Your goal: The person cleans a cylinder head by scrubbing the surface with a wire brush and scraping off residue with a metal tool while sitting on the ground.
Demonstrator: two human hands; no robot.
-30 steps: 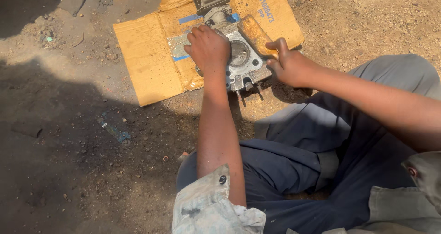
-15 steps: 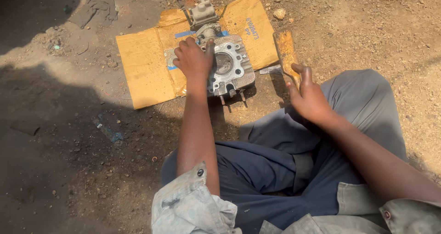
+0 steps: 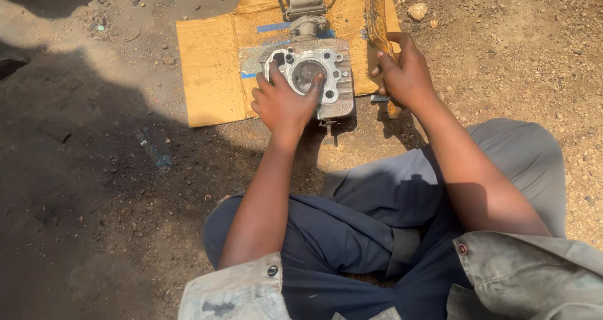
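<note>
Left hand (image 3: 282, 103): palm down on the grey metal engine cylinder head (image 3: 314, 75), fingers spread to its round bore.
Right hand (image 3: 405, 75): closed around a flat yellowish strip (image 3: 377, 25).
Underlay: torn cardboard (image 3: 210, 69) on dirt ground (image 3: 94, 169).
Person: seated, grey trousers (image 3: 502, 163).

The cardboard sheet (image 3: 210, 69) in the upper middle of the frame is yellow-brown with a blue strip. On it, the metal engine part (image 3: 326, 75) is silver-grey. The ground (image 3: 515, 56) is brown and sandy, darker at left. The trousers (image 3: 352, 232) below are dark blue, and the sleeves (image 3: 239, 292) pale grey.
</note>
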